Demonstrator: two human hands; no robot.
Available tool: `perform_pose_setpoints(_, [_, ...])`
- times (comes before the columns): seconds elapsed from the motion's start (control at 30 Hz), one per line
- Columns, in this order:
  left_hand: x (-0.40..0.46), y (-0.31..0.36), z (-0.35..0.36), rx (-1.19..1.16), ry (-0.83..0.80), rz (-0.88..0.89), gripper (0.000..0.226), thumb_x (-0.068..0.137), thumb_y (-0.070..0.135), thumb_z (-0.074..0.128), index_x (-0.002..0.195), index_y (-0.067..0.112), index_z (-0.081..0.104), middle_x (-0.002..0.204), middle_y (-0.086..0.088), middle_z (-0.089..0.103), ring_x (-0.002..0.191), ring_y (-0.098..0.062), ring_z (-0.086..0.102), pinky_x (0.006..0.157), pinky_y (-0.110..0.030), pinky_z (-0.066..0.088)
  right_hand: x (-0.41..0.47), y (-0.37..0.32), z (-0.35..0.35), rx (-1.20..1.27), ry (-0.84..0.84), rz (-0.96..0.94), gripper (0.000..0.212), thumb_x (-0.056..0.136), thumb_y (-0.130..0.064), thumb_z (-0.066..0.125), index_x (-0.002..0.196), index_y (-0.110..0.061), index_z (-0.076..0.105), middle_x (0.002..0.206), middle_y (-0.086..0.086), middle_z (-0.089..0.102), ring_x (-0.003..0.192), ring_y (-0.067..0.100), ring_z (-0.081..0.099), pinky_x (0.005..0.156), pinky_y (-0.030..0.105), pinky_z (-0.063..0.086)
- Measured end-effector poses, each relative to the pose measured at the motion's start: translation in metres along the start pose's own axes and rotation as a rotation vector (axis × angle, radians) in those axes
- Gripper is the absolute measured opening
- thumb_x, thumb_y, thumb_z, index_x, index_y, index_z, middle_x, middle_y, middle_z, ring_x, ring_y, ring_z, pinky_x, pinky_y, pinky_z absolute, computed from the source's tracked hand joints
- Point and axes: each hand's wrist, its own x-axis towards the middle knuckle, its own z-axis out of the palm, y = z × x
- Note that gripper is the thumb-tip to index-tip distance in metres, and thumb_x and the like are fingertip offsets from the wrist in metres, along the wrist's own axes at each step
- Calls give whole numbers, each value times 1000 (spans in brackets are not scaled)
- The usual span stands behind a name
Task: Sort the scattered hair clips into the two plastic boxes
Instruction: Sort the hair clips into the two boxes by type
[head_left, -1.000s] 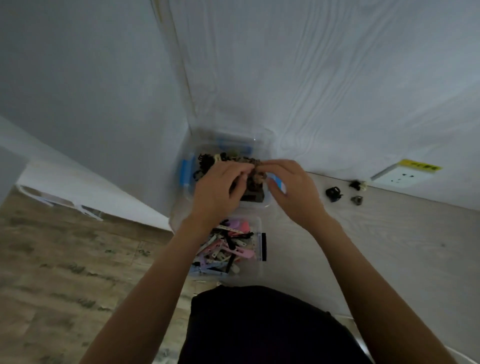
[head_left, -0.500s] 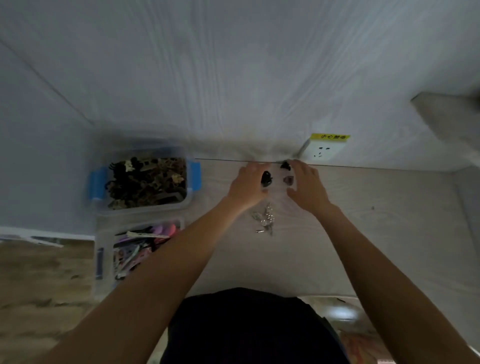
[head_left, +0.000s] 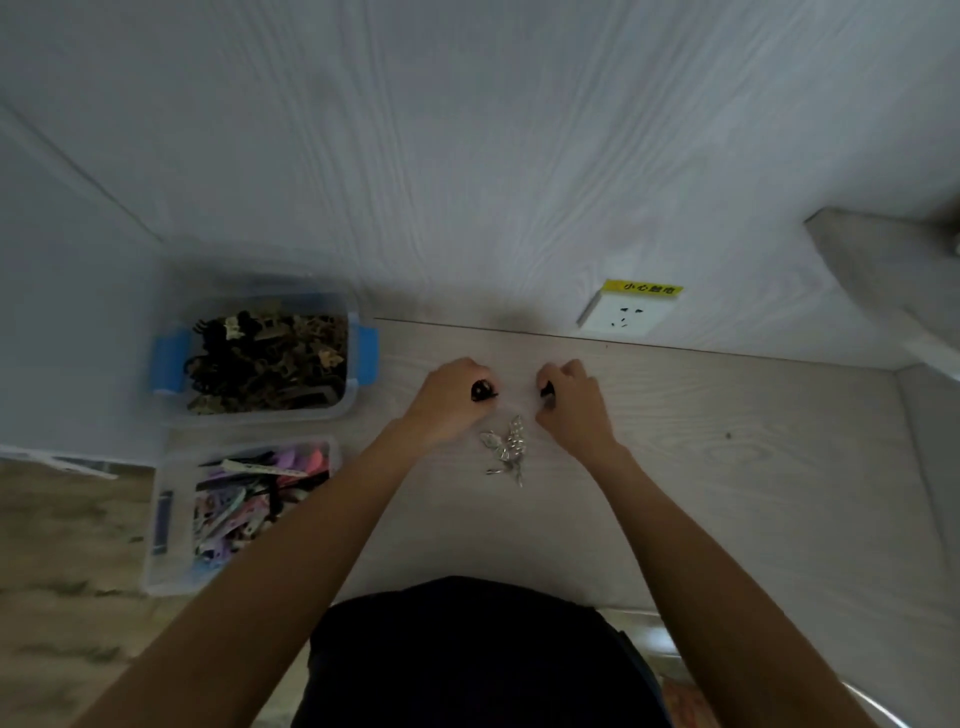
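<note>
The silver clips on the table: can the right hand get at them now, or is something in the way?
Probably yes. The silver clips lie bare on the table, just beside the right hand. But its grip already holds a small dark clip, so it may need emptying first.

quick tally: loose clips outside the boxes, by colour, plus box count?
Black clips, one in left hand, one in right hand: 2
Silver clips on table, tangled cluster, count unclear: about 3
Plastic boxes: 2
Total: about 7
</note>
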Motion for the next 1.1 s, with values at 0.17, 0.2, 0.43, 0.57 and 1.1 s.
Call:
perform_pose_setpoints(0.17, [-56, 8, -54, -280, 375, 158, 27, 83, 32, 61, 107, 19, 61, 107, 7, 57, 95, -4, 56, 86, -16, 46, -31, -54, -13, 386, 185, 99, 30, 68, 3, 63, 93, -11, 59, 93, 6, 48, 72, 14, 53, 64, 14, 40])
perform_pose_setpoints(0.2, [-68, 3, -66, -246, 452, 167, 27, 83, 31, 61, 107, 17, 61, 108, 8, 56, 97, -1, 53, 88, -13, 43, -34, -69, -18, 448, 185, 62, 29, 69, 3, 65, 94, -11, 59, 94, 7, 50, 71, 6, 52, 62, 6, 38])
perform_pose_setpoints(0.43, [-135, -80, -126, 8, 598, -162, 32, 83, 24, 67, 113, 15, 59, 117, -6, 57, 101, -13, 55, 82, -16, 37, -16, -187, -21, 532, 9, -285, 31, 72, -8, 70, 98, -17, 57, 98, 4, 54, 75, 10, 55, 65, 11, 42])
perform_pose_setpoints(0.57, [-144, -117, -148, 57, 484, -201, 35, 87, 23, 62, 120, 15, 56, 120, -9, 57, 105, -24, 56, 80, -24, 40, 10, -225, -6, 361, -1, -404, 31, 75, -9, 68, 104, -15, 57, 101, 7, 51, 80, 22, 56, 70, 33, 48])
perform_pose_setpoints(1.1, [-103, -153, -162, 500, 118, -87, 55, 100, 21, 27, 148, 15, 0, 158, -1, -3, 145, -16, -4, 117, -42, -2, 35, -235, 38, -431, -179, -534, 54, 97, -43, 32, 146, -33, 12, 157, -3, 13, 145, 20, 9, 116, 47, 0])
